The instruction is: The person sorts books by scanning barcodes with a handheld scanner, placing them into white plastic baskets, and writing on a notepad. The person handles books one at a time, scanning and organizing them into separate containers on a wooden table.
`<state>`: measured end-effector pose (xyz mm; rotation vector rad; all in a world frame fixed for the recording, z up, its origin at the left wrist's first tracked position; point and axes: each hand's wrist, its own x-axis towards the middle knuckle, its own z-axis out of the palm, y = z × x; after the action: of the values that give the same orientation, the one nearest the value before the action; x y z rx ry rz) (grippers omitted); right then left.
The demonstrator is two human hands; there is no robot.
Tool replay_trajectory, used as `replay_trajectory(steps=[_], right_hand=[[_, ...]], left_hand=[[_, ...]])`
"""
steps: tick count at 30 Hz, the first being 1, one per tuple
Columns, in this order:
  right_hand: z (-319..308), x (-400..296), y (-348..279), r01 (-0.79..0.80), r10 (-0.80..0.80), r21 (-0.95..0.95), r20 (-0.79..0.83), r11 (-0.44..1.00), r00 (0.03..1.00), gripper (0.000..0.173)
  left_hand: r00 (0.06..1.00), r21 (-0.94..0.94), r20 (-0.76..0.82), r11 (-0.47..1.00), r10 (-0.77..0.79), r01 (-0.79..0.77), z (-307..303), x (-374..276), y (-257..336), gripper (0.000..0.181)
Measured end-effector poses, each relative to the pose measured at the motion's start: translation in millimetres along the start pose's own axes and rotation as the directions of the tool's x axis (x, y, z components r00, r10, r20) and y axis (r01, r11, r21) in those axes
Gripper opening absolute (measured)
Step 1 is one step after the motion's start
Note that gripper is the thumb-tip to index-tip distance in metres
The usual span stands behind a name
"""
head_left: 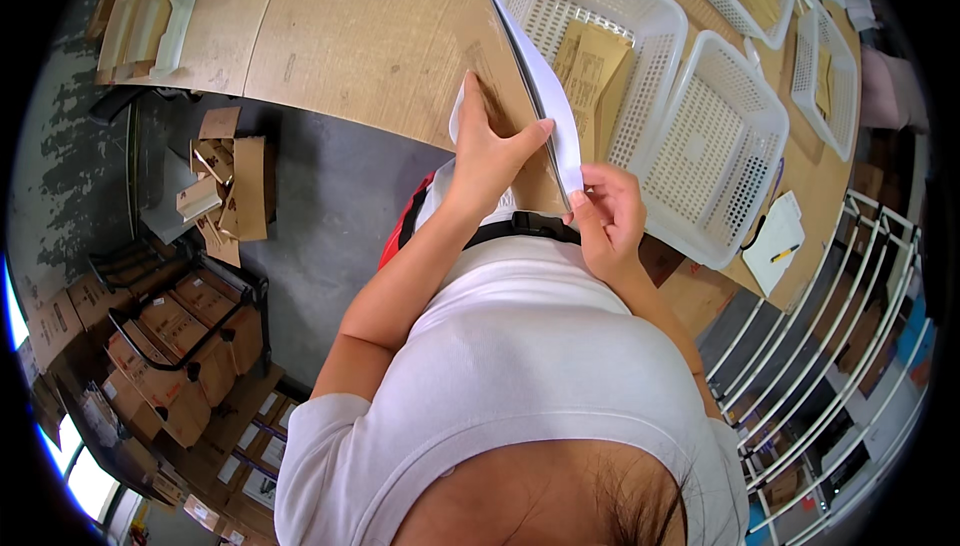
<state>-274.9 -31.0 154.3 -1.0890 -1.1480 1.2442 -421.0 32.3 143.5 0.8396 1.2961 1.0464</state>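
Observation:
Both my hands hold a flat brown cardboard piece [499, 80] with white sheets [559, 107] along its right side, tilted up over the table's near edge. My left hand [487, 148] spreads across the cardboard, its thumb at the edge beside the sheets. At the lower corner, my right hand [607, 219] pinches the white sheets between thumb and fingers. Just beyond, a white perforated plastic basket [664, 20] holds several brown paper envelopes [589, 73] with printing. A second white basket [694, 148] stands to its right with nothing seen inside.
More white baskets [799, 80] with brown envelopes stand at the upper right. A paper pad [772, 246] with a yellow pen lies near the table's right end, beside a white metal rack [795, 366]. An open carton [251, 186] of cardboard pieces and stacked boxes [172, 328] stand left, on the floor side.

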Motion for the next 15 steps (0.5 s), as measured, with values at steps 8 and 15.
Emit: replay_trajectory(steps=[8, 15], right_hand=[[-7.4, -2.0, 5.5, 0.058, -0.052, -0.340, 0.029, 0.939, 0.998, 0.017], [-4.3, -0.5, 0.8, 0.228, -0.169, -0.520, 0.159, 0.823, 0.973, 0.024]], left_hand=[[1.000, 0.094, 0.018, 0.996, 0.011, -0.012, -6.4, 1.2, -5.4, 0.081], [0.997, 0.180, -0.073, 0.984, 0.012, 0.001, -8.3, 1.5, -20.7, 0.088]])
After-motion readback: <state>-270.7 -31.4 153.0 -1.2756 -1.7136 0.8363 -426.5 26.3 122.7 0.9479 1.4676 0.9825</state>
